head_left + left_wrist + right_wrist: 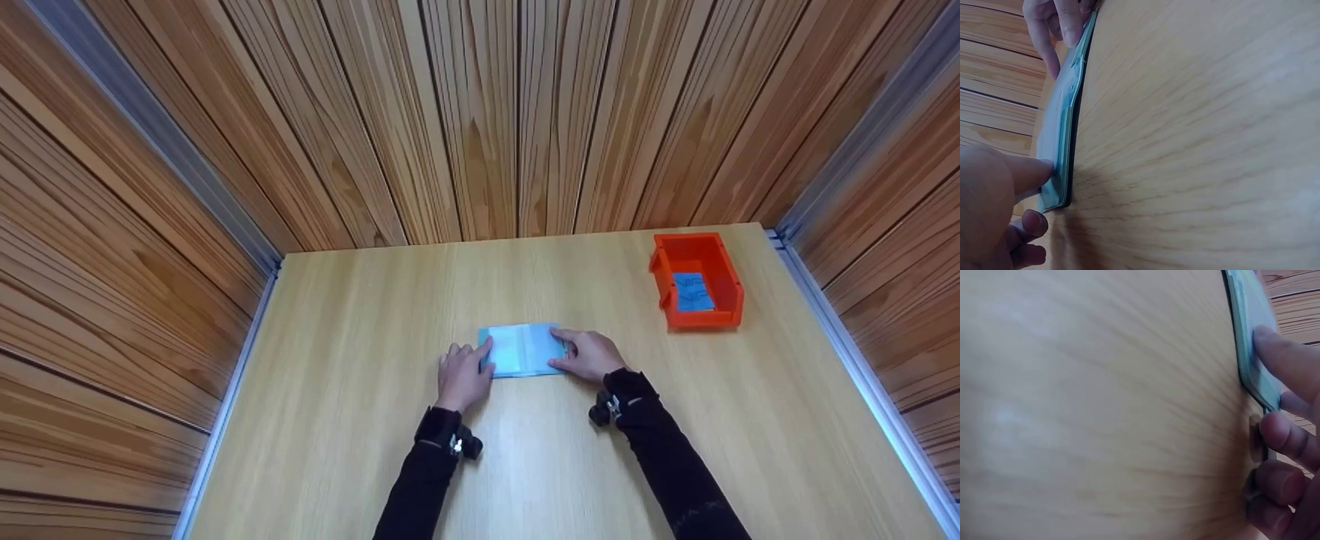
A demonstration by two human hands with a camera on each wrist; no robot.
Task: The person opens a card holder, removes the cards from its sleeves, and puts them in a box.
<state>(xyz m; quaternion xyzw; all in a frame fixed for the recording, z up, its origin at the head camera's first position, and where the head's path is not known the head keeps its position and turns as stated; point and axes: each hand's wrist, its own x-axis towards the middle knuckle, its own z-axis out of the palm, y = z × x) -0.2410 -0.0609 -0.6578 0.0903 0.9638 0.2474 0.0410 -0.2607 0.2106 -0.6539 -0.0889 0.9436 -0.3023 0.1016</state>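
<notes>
A light-blue bifold card holder [508, 352] lies spread flat on the table, a crease band down its middle and glossy, clear-looking panels on either side. Layered edges show along its near side in the left wrist view. My left hand [463, 377] is at its left end, with thumb [1036, 171] pressing on the top face and the forefinger near the far left corner. At the right end, my right hand [592, 355] has its thumb [1283, 357] laid on the top face and its forefinger at the far corner. The right hand's other fingers are bent beside the edge.
An orange-red open-front bin [703, 319] stands at the back right of the wooden table [360, 315], with a blue printed card or packet [691, 291] inside. Wood-panelled walls [487, 120] enclose the back and both sides, with metal rails [862, 360] along the side edges.
</notes>
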